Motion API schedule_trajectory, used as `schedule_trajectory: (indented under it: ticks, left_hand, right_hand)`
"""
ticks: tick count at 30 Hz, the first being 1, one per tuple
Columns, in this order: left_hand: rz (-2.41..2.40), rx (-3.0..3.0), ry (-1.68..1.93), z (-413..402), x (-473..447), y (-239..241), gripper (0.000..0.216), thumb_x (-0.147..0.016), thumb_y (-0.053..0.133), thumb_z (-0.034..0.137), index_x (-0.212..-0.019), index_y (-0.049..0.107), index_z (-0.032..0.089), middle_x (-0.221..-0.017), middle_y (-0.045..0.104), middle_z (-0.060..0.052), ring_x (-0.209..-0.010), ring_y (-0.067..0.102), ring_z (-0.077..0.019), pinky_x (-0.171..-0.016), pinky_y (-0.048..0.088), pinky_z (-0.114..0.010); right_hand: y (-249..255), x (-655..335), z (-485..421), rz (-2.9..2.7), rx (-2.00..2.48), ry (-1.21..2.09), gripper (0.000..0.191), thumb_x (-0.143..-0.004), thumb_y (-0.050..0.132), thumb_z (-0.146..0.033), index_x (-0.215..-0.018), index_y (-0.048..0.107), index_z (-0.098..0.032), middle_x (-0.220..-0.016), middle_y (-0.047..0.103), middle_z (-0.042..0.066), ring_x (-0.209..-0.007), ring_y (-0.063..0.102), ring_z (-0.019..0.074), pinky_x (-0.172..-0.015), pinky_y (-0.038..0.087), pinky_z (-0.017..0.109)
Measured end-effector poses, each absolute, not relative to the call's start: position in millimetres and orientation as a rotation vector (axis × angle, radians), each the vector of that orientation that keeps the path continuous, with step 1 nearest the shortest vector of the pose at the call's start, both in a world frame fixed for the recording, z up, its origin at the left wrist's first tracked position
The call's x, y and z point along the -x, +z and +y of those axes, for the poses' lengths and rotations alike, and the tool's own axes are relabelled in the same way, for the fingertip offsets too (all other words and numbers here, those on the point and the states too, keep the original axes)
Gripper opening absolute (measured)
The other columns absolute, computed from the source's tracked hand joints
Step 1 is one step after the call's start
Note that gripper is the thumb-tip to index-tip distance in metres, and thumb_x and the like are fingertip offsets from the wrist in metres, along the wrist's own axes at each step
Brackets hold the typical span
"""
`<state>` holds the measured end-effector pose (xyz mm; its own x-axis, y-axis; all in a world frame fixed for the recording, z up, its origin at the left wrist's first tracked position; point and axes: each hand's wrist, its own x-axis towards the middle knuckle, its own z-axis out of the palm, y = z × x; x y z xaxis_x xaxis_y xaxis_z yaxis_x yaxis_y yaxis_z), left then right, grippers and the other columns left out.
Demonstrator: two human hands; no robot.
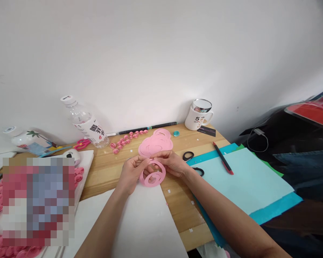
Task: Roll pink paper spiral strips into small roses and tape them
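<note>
Between my two hands hangs a pink paper spiral (163, 171), its loops drooping over a white sheet (148, 218). My left hand (134, 170) pinches its upper edge with thumb and fingers. From the other side my right hand (170, 163) pinches the same strip close to the left fingertips. Just beyond the hands lies a pile of pink spiral cut-outs (156, 143). Several small rolled pink paper roses (123, 140) are scattered to the left of that pile, and one teal rolled rose (176, 133) sits to its right.
Black-handled scissors (188, 156) lie partly under light blue paper (247, 182), with a red-and-black pen (223, 157) on top. A mug (198, 114), a long black pen (148, 128) and a plastic bottle (87, 123) line the wall. Pink roses (79, 175) cover a board at left, partly pixelated.
</note>
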<state>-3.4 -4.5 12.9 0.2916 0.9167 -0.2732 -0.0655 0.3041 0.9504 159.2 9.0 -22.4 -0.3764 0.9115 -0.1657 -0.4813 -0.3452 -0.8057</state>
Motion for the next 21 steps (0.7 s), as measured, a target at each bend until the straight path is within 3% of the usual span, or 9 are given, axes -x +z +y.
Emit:
schedule_trajectory:
  ticks: [8, 21]
  left_hand:
    - [1.12, -1.044, 0.818, -6.5, 0.7, 17.4, 0.026, -0.066, 0.067, 0.037, -0.068, 0.056, 0.014, -0.051, 0.064, -0.002, -0.039, 0.056, -0.0131, -0.038, 0.042, -0.021]
    - [1.201, -1.08, 0.852, -6.2, -0.8, 17.0, 0.026, -0.062, 0.07, 0.037, -0.065, 0.057, 0.014, -0.056, 0.067, -0.003, -0.042, 0.057, -0.0127, -0.041, 0.043, -0.022]
  right_hand:
    - [-23.6, -157.4, 9.6, -0.83, 0.831, 1.812, 0.024, -0.054, 0.078, -0.021, -0.076, 0.07, -0.015, -0.068, 0.07, 0.003, -0.056, 0.063, 0.0106, -0.057, 0.051, 0.022]
    - [-18.7, -155.5, 6.6, -0.832, 0.89, 1.768, 0.026, -0.052, 0.078, -0.02, -0.076, 0.069, -0.014, -0.071, 0.071, 0.004, -0.061, 0.064, 0.012, -0.058, 0.05, 0.022]
